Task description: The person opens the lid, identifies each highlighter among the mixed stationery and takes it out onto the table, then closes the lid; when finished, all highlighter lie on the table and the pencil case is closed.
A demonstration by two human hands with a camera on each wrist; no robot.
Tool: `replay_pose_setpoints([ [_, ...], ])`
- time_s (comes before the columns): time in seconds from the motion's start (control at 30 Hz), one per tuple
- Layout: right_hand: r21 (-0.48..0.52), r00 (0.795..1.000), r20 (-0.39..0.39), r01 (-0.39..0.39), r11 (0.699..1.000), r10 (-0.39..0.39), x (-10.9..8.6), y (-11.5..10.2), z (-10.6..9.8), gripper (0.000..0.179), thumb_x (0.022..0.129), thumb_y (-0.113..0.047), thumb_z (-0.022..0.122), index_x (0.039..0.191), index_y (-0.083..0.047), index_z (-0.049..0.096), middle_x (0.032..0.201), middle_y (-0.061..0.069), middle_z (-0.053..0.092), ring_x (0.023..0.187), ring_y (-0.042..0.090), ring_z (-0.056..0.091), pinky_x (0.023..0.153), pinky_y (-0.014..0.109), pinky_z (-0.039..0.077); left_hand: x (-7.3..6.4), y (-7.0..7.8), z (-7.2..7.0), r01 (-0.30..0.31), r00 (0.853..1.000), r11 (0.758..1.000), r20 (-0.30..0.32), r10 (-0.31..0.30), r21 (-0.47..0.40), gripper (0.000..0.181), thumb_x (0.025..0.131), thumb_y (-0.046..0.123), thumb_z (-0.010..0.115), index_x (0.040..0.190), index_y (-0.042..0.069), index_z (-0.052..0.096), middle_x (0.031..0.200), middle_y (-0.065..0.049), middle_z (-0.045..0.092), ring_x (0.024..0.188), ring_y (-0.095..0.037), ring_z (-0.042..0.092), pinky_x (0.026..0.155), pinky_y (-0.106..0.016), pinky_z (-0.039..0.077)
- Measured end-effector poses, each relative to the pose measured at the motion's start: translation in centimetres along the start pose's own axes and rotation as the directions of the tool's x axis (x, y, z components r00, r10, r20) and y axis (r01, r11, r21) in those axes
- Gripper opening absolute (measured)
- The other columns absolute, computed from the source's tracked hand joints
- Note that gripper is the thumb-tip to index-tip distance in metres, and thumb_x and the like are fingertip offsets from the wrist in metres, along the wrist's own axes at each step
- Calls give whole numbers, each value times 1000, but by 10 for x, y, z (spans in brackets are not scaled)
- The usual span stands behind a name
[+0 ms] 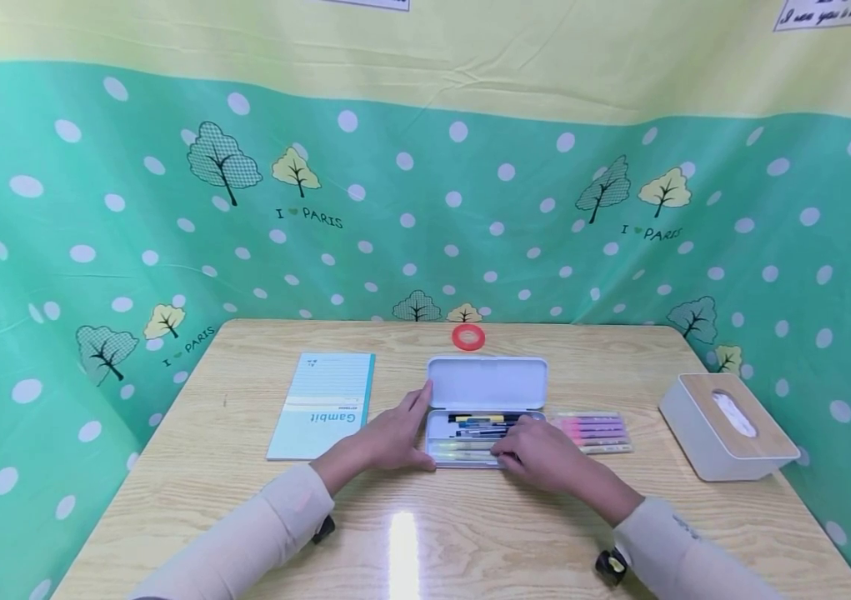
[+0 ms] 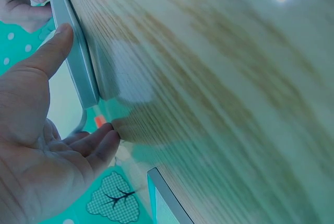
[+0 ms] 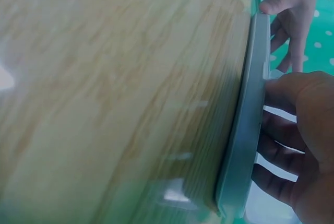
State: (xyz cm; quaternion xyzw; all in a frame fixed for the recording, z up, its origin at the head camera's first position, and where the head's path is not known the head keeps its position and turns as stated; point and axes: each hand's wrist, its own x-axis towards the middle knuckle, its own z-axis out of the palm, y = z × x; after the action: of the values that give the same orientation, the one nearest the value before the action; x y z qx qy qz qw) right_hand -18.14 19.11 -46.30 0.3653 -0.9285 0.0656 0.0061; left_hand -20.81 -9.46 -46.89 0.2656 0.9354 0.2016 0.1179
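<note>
An open pencil case (image 1: pixel 488 384) lies on the table with its pale lid tipped back. Inside are dark pens (image 1: pixel 481 432) and, along the front, yellowish highlighters (image 1: pixel 463 450). My left hand (image 1: pixel 392 433) is at the case's left end, thumb at the front corner and fingers spread toward the lid. In the left wrist view, that thumb (image 2: pixel 55 51) lies against the case wall. My right hand (image 1: pixel 541 454) reaches over the front rim into the case's right half. Its fingers (image 3: pixel 282 153) dip behind the wall in the right wrist view; I cannot tell whether they pinch anything.
Right of the case lies a pack of pink, purple and yellowish highlighters (image 1: pixel 598 432). A Gambit notebook (image 1: pixel 323 404) is on the left, a red tape ring (image 1: pixel 468 337) behind the case. At far right stands a tissue box (image 1: pixel 725 429). A patterned curtain (image 1: pixel 425 208) hangs behind the table.
</note>
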Motion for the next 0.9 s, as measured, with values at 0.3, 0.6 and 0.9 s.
replay_pose_setpoints([
  [0.3, 7, 999, 34, -28, 1000, 28, 1, -3, 0, 18, 95, -29, 70, 108, -21, 80, 98, -5, 76, 87, 10, 55, 72, 27, 45, 1, -2, 1, 2, 1000, 1000, 2, -2, 4, 133, 79, 58, 82, 164, 10, -8, 169, -16, 20, 146, -34, 43, 121, -41, 39],
  [0.6, 49, 997, 40, -64, 997, 63, 1, -3, -1, 17, 95, -30, 70, 106, -21, 80, 100, -6, 73, 90, 10, 55, 76, 30, 49, 1, -2, 1, 3, 1000, 1000, 1, -3, 12, 133, 78, 59, 81, 164, 11, -8, 169, -16, 20, 147, -34, 43, 121, -41, 40],
  [0.9, 87, 997, 34, -74, 993, 71, 2, 0, 2, 15, 96, -23, 68, 108, -19, 78, 106, -4, 76, 96, 12, 61, 82, 33, 53, 2, -2, 2, 7, 1000, 1000, 5, -7, 11, 133, 78, 57, 83, 164, 10, -8, 169, -16, 20, 146, -34, 43, 121, -41, 40],
])
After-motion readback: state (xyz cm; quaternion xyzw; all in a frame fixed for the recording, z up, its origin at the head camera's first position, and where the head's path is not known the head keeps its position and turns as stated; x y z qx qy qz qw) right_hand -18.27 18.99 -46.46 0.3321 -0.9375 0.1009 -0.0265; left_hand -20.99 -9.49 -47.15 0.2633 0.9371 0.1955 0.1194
